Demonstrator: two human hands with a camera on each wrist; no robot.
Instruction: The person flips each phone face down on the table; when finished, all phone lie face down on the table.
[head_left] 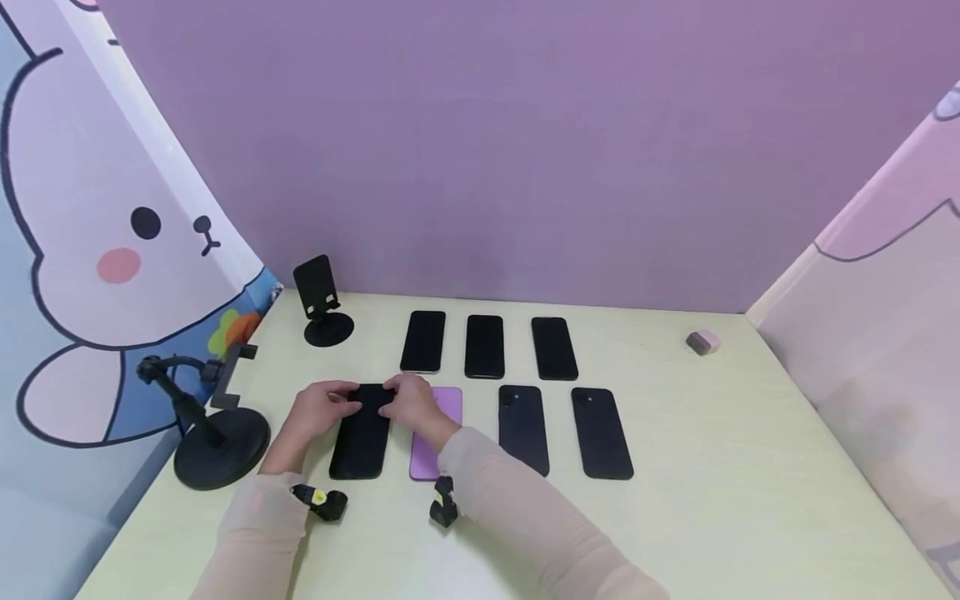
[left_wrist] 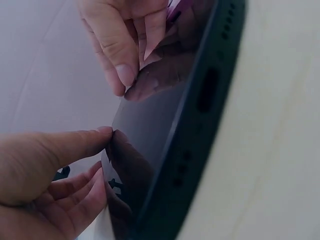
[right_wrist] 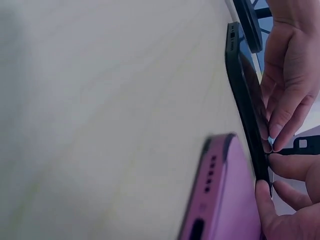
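Observation:
A black phone (head_left: 361, 446) lies flat on the table with its glossy dark screen up. At its far left corner, my left hand (head_left: 318, 408) pinches the edge between thumb and fingers. My right hand (head_left: 414, 407) does the same at the far right corner, the two hands' fingertips close together in the right wrist view. A thin pale-blue sliver (right_wrist: 272, 142) shows by the left fingertips there. Beside the black phone is a purple phone (head_left: 425, 457), partly hidden under the right hand and wrist. Reflections of the fingers appear on the screen in the left wrist view.
Two dark phones (head_left: 523, 425) (head_left: 602, 433) lie to the right, and three black phones (head_left: 423, 342) (head_left: 484, 347) (head_left: 555, 348) form a row behind. Black stands (head_left: 318, 287) (head_left: 217, 450) are on the left. A small pink-and-grey block (head_left: 702, 342) sits far right.

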